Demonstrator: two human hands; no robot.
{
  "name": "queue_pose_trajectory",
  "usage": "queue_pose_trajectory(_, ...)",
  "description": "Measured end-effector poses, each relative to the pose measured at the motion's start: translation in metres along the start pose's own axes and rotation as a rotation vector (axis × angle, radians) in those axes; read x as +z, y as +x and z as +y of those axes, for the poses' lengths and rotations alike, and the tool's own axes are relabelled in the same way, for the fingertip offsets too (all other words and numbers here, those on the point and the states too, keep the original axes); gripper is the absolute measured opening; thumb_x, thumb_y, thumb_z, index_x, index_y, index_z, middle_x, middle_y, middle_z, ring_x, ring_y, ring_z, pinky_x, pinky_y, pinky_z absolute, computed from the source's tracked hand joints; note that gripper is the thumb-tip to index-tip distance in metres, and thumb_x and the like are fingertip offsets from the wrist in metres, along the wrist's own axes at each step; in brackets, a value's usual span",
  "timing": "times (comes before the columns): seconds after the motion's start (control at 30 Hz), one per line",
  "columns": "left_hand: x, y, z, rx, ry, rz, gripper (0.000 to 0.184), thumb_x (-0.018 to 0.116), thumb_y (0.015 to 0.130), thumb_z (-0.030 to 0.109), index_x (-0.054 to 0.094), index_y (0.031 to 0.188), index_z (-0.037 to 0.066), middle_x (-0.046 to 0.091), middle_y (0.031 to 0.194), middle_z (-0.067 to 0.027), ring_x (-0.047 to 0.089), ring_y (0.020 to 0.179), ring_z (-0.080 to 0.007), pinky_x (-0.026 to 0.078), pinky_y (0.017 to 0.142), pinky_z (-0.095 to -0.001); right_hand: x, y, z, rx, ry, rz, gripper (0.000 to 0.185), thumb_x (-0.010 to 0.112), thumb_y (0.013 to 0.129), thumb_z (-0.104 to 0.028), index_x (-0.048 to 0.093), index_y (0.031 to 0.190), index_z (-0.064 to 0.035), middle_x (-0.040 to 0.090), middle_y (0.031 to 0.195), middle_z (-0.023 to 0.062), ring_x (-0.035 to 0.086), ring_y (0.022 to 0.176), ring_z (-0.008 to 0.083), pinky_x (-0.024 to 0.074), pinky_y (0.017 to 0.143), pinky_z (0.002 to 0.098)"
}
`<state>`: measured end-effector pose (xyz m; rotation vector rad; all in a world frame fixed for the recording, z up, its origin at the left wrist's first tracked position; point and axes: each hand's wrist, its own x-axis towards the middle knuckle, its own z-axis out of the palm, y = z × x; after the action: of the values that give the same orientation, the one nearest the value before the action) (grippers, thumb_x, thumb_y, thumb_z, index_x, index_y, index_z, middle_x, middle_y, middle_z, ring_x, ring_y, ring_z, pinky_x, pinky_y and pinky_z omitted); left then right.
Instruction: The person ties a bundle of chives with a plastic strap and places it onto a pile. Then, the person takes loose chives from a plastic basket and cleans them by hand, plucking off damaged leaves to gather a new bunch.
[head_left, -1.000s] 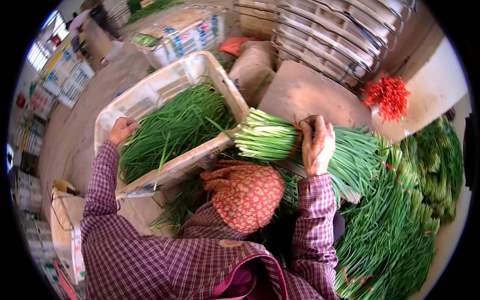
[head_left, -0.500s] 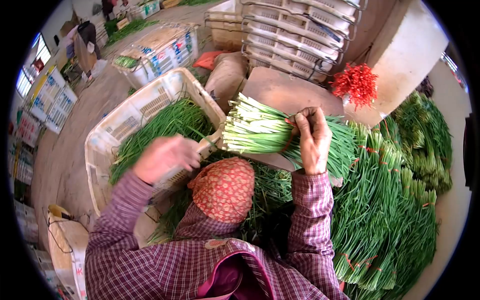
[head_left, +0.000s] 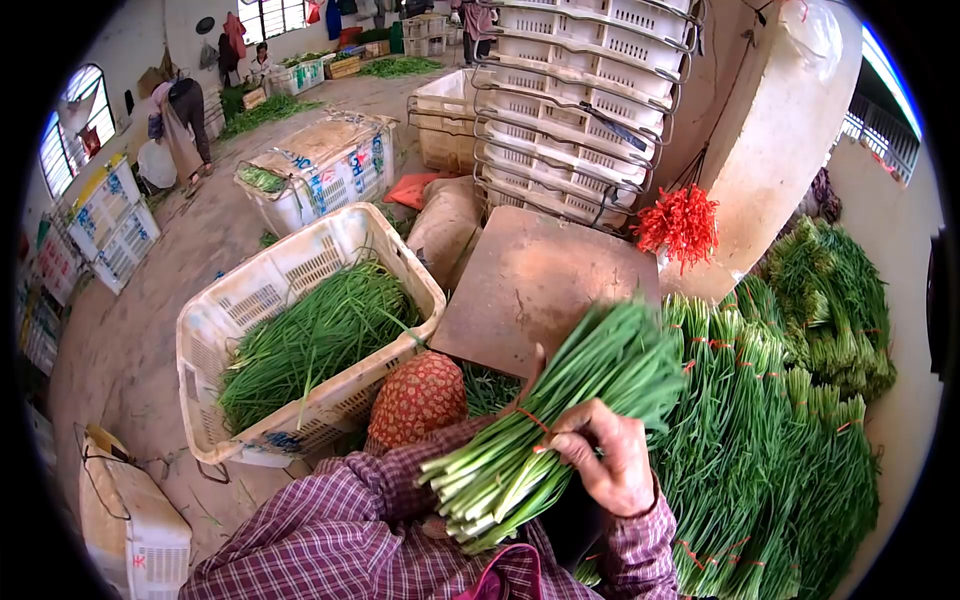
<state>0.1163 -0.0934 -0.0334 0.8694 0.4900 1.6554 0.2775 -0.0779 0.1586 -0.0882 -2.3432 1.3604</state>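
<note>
A bunch of garlic chives point(head_left: 560, 420), bound with a red tie point(head_left: 533, 420), is held tilted in front of my body, white stems toward the lower left and green tips toward the upper right. My right hand point(head_left: 607, 458) is closed at the bunch's right side, thumb and finger pinched at the tie. Behind the bunch is my left hand point(head_left: 537, 372); only a finger or thumb shows past its upper edge, and the rest is hidden. That hand appears to grip the bunch from beneath. A brown board point(head_left: 530, 275) lies just beyond.
Left of me, a white plastic crate point(head_left: 205, 355) holds loose chives point(head_left: 320, 335). Tied bunches point(head_left: 750, 440) are piled on the right. Red ties point(head_left: 680, 225) hang near a stack of white crates point(head_left: 580, 110). A person point(head_left: 185, 115) bends down in the far left background.
The bunch has come off the board toward my body and tilted, stems now lower left. My left hand moved from beside the crate to behind the bunch. My right hand stays on it.
</note>
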Motion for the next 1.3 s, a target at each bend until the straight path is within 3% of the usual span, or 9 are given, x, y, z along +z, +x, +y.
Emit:
queue_pose_trajectory(0.13,-0.019,0.037,0.061,0.168,0.274,0.21,0.053,0.036,0.1,0.038,0.039,0.139,0.002,0.046,0.137,-0.0187,0.046,0.125,-0.0279,0.038,0.106,-0.0383,-0.004,-0.009,0.002,0.107,0.119,0.149,0.008,0.06,0.088,-0.005,0.055,0.085,-0.0005,0.065,0.075,0.0091,0.062,0.065,0.0168,0.0489,0.061,0.0277)
queue_pose_trajectory(0.23,0.029,0.053,0.159,0.084,0.248,0.549,0.065,0.072,0.076,0.047,0.056,0.124,0.006,0.06,0.121,-0.0111,0.056,0.112,-0.0232,0.047,0.096,-0.036,-0.016,0.008,0.033,0.191,0.326,0.302,0.009,0.055,0.093,-0.013,0.053,0.094,-0.0042,0.061,0.079,0.0026,0.051,0.059,0.0071,0.0397,0.051,0.0209)
queue_pose_trajectory(0.47,0.08,0.107,0.275,0.271,0.621,0.198,0.057,0.066,0.078,0.042,0.058,0.119,0.004,0.061,0.117,-0.0143,0.061,0.103,-0.0233,0.047,0.096,-0.038,-0.065,0.109,0.05,-0.168,0.379,0.497,0.008,0.054,0.095,-0.013,0.052,0.093,-0.0047,0.062,0.083,0.0047,0.054,0.065,0.007,0.0491,0.058,0.0218)
queue_pose_trajectory(0.73,0.006,0.075,0.216,0.13,1.189,0.324,0.08,0.077,0.07,0.016,0.039,0.138,0.001,0.047,0.136,-0.0151,0.047,0.124,-0.0256,0.039,0.105,-0.0368,-0.011,0.11,0.196,0.045,0.417,0.548,0.009,0.053,0.095,-0.012,0.05,0.096,-0.0034,0.059,0.082,0.0053,0.055,0.06,0.0096,0.0495,0.053,0.0232)
queue_pose_trajectory(0.9,-0.113,0.026,0.197,-0.198,0.643,0.367,0.111,0.083,0.063,0.026,0.015,0.147,0.001,0.026,0.15,-0.0194,0.029,0.138,-0.0281,0.025,0.114,-0.0375,0.002,0.102,0.197,0.04,0.595,0.611,0.008,0.054,0.095,-0.011,0.05,0.095,-0.0033,0.059,0.082,0.0048,0.054,0.063,0.0082,0.0508,0.058,0.0233)
queue_pose_trajectory(1.03,-0.096,0.017,0.153,-0.366,1.566,0.14,0.121,0.085,0.059,0.044,0.014,0.145,-0.005,0.02,0.149,-0.0271,0.017,0.141,-0.0348,0.016,0.117,-0.0422,0.004,0.108,0.192,0.061,0.629,0.624,0.009,0.056,0.095,-0.011,0.05,0.095,-0.0037,0.06,0.084,0.0052,0.054,0.063,0.0082,0.0512,0.059,0.0237)
queue_pose_trajectory(1.1,-0.091,0.033,0.12,0.145,1.561,0.094,0.113,0.089,0.053,0.038,0.03,0.139,-0.004,0.037,0.141,-0.0243,0.034,0.132,-0.0343,0.028,0.112,-0.0399,0.006,0.11,0.2,0.059,0.636,0.601,0.009,0.056,0.095,-0.011,0.05,0.095,-0.0038,0.06,0.084,0.0051,0.054,0.063,0.0084,0.0513,0.059,0.0238)
queue_pose_trajectory(1.13,-0.058,0.048,0.136,-0.18,1.383,0.198,0.103,0.09,0.05,0.044,0.045,0.128,-0.006,0.054,0.124,-0.0226,0.048,0.119,-0.0352,0.034,0.109,-0.0402,0.006,0.111,0.201,0.052,0.633,0.58,0.01,0.056,0.095,-0.012,0.05,0.095,-0.004,0.06,0.084,0.0049,0.054,0.063,0.0086,0.0514,0.06,0.0239)
queue_pose_trajectory(1.3,-0.037,0.081,0.151,0.117,0.902,0.29,0.093,0.086,0.054,0.054,0.053,0.123,0.001,0.06,0.115,-0.0156,0.054,0.115,-0.0287,0.043,0.103,-0.0442,-0.002,0.124,0.18,0.046,0.571,0.529,0.012,0.055,0.094,-0.013,0.048,0.093,-0.0034,0.057,0.083,0.0054,0.055,0.066,0.0102,0.0506,0.06,0.0236)
